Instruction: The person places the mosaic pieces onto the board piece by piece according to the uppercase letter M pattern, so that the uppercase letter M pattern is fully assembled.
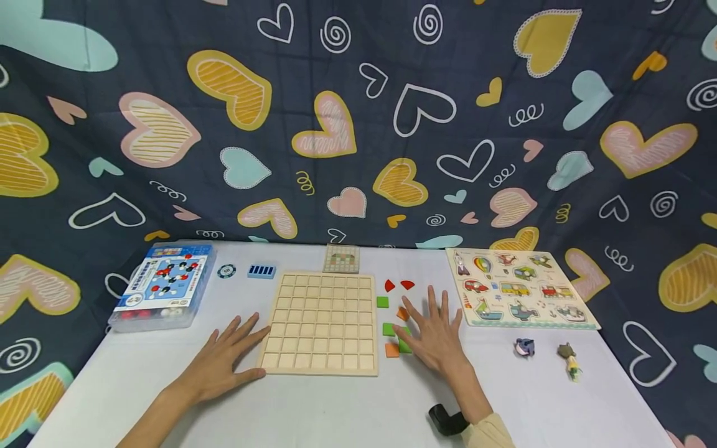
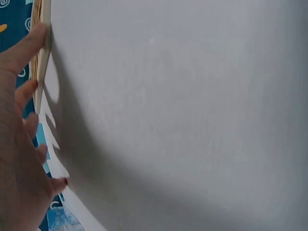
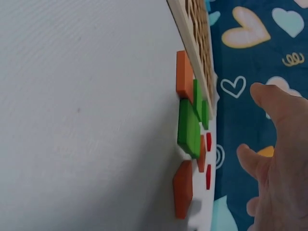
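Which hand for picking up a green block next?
Right, probably: the right hand is right by the green blocks, while the left hand is at the opposite edge of the board.

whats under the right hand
The right hand partly covers an orange piece and a green piece in the head view, hiding parts of both. The right wrist view shows another orange piece, which the head view seems to hide entirely.

Dark navy cloth (image 1: pixel 358 174) fills the back and runs down both sides of the table. Print: yellow, pink and pale-blue hearts (image 1: pixel 159 130), white outline hearts, spirals (image 1: pixel 335 34), squiggles (image 1: pixel 305 182). A few soft creases. 1 table (image 1: pixel 325 407), plain white top, back edge against the cloth. Light soft; shadows on the white blur-edged.
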Demonstrator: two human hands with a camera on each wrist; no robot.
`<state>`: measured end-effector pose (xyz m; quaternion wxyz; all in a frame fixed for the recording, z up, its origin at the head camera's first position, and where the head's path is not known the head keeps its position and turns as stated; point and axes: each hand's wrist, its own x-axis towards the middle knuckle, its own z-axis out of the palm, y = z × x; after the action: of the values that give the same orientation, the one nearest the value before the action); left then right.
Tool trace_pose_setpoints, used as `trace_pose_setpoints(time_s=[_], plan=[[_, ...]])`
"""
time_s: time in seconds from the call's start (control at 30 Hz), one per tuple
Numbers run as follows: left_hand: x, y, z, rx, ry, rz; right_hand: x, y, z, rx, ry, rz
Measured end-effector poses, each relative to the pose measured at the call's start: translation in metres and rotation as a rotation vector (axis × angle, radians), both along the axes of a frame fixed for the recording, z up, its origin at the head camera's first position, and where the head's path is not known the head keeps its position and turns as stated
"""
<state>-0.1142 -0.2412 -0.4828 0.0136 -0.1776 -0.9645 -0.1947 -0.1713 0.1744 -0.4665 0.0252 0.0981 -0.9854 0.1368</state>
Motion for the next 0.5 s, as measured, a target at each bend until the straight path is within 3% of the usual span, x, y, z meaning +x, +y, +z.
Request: trace_pose_setpoints(time_s=[0.23, 0.5], plan=[[-0.005, -0.005, 0.0, 0.001, 0.042, -0.098, -0.002, -0.007, 0.002, -0.031, 0.0, 0.021], [-0.011, -0.007, 0.003, 0.018, -0.002, -0.142, -0.014, -0.009, 0.008, -0.12, 0.004, 0.036]])
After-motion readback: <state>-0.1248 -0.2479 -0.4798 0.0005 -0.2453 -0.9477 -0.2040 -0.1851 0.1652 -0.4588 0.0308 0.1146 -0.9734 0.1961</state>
